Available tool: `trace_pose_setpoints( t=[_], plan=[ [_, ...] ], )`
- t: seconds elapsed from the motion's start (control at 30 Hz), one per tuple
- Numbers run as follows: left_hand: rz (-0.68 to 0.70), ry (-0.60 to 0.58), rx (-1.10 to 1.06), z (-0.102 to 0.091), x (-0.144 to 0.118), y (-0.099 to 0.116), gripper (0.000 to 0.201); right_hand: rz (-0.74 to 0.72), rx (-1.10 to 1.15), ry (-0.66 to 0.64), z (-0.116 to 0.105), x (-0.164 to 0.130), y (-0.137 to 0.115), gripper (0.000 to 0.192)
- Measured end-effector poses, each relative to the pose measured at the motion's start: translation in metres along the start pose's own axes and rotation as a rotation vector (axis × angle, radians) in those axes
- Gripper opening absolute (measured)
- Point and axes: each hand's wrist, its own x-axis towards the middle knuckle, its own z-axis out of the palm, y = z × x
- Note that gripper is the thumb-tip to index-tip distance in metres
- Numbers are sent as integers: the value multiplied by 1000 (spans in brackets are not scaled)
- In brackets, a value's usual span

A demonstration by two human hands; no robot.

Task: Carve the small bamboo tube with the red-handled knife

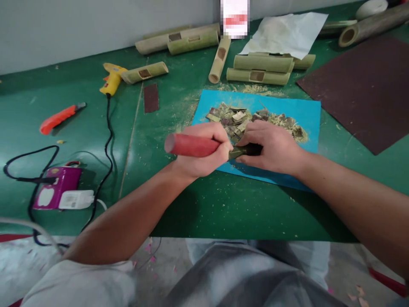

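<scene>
- Surface: green, carrying everything under the grips.
- Blue mat: under both grips, reaching beyond them.
- Chips: heaped just beyond the grips.
- Left hand: grip clamped on the red handle.
- Right hand: grip clamped on a dark piece, touching the left grip.
- Knife: far left of the grips.
</scene>
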Motion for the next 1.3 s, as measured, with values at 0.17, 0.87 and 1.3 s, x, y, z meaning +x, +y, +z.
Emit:
trace_pose_setpoints(
  t=[0.17, 0.87, 1.3],
  plan=[
    [17, 45, -104, 1, -5, -7, 18, 16, -8, -9, -1, 1, -1, 20],
    [7, 121, -178, 4, -9, -13, 25, 14, -18, -27, -1, 0, -1, 22],
    [-133, 177, -294, -11, 2, 16, 27, -133, -164, 344, -3, -9, -28, 42]
  ],
)
